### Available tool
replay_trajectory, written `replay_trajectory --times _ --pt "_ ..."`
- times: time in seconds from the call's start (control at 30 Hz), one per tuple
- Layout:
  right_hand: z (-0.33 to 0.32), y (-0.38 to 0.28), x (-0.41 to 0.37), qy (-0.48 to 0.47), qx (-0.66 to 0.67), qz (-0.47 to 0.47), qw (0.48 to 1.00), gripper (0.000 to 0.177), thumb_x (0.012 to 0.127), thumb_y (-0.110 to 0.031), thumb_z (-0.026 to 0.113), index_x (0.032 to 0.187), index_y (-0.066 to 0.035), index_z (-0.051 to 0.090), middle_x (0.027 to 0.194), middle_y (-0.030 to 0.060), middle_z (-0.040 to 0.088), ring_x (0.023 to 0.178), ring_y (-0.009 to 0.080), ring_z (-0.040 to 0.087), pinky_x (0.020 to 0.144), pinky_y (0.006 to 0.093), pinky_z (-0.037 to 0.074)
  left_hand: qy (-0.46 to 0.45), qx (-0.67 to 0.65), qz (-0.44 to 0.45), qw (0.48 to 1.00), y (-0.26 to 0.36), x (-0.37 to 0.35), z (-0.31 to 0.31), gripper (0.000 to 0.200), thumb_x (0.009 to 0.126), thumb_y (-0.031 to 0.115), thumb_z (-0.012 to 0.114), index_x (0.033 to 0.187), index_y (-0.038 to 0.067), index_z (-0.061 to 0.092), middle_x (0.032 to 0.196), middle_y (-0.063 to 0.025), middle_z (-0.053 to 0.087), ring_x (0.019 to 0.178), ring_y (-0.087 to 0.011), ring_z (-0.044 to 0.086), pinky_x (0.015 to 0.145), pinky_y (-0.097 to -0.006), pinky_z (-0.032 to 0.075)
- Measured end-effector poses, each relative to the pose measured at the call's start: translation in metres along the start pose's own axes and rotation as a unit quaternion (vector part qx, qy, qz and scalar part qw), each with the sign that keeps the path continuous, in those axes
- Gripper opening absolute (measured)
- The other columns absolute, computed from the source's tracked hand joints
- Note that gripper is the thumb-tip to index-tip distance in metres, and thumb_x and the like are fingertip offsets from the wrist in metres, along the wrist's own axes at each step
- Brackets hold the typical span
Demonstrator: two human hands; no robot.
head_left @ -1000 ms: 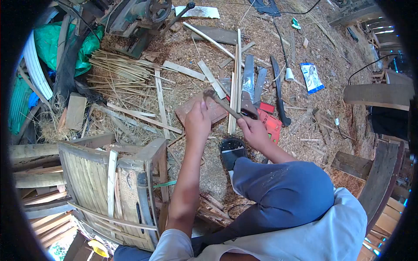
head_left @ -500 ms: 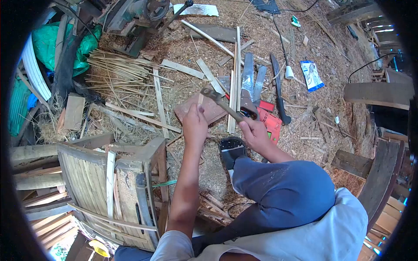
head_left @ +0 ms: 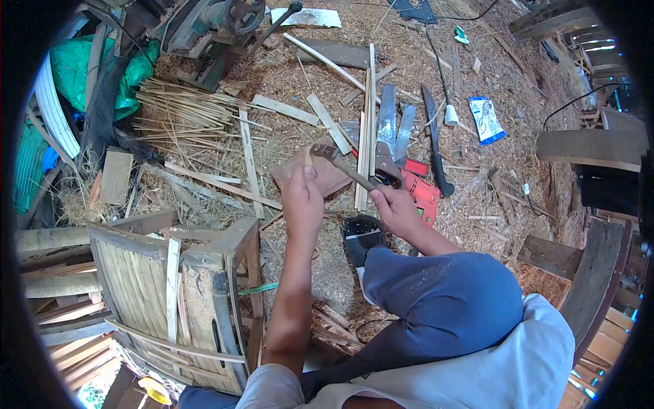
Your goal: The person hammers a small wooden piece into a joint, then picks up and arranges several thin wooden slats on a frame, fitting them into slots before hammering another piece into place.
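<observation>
Hammer (head_left: 347,169), rusty-headed, in the right hand (head_left: 398,210), grip closed; left hand (head_left: 303,199) pinches a thin pale sliver (head_left: 307,157).

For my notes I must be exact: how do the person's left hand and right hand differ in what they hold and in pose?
The left hand pinches a small thin piece upright over the brown block; the right hand wraps around the handle of the hammer. The left arm stretches out long, while the right forearm disappears behind the knee. Both hands are bare and shut on something.
</observation>
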State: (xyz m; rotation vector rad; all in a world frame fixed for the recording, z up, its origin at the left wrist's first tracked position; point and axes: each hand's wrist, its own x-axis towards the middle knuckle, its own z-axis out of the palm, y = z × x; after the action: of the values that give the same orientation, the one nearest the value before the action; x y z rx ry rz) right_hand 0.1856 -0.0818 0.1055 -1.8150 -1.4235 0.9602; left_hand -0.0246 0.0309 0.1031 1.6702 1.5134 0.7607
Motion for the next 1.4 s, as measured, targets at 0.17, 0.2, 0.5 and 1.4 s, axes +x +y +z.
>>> replay_trajectory --times 0.17,0.2,0.5,1.4 --pt "0.004 0.017 -0.006 0.014 0.097 0.001 0.995 0.041 0.115 -0.033 0.052 0.092 -0.001 0.059 0.067 0.0099 0.051 0.06 0.0226 0.051 0.059 0.0419 0.043 0.086 -0.009 0.057 0.995 0.004 -0.005 -0.01 0.025 0.114 0.02 0.052 0.107 -0.001 0.064 0.084 -0.0244 0.067 0.077 -0.0414 0.068 0.067 -0.049 0.051" --pt "0.006 0.02 -0.006 0.025 0.117 0.014 0.993 0.041 0.116 -0.034 0.051 0.093 -0.001 0.06 0.067 0.0077 0.05 0.061 0.0192 0.05 0.059 0.0404 0.042 0.102 -0.017 0.077 0.992 0.008 -0.006 -0.012 0.023 0.114 0.018 0.053 0.105 0.0 0.063 0.085 -0.0265 0.066 0.077 -0.0476 0.066 0.066 -0.0521 0.049" --pt "0.008 0.019 -0.003 0.057 0.146 0.049 0.986 0.046 0.118 -0.038 0.048 0.092 -0.002 0.058 0.071 -0.0005 0.048 0.069 0.0109 0.045 0.062 0.0351 0.04 0.121 0.004 0.169 0.978 0.04 -0.007 -0.024 0.019 0.112 0.013 0.056 0.12 0.0 0.068 0.09 -0.0194 0.067 0.077 -0.0313 0.065 0.072 -0.0395 0.053" --pt "0.032 0.077 -0.026 0.067 0.054 0.168 0.982 0.051 0.118 -0.041 0.049 0.089 0.0 0.057 0.071 0.0024 0.049 0.068 0.0147 0.047 0.063 0.0387 0.041 -0.038 0.24 0.179 0.953 -0.062 0.009 0.094 0.012 0.101 0.013 0.062 0.11 0.006 0.059 0.104 -0.0165 0.055 0.1 -0.0394 0.06 0.084 -0.0518 0.05"
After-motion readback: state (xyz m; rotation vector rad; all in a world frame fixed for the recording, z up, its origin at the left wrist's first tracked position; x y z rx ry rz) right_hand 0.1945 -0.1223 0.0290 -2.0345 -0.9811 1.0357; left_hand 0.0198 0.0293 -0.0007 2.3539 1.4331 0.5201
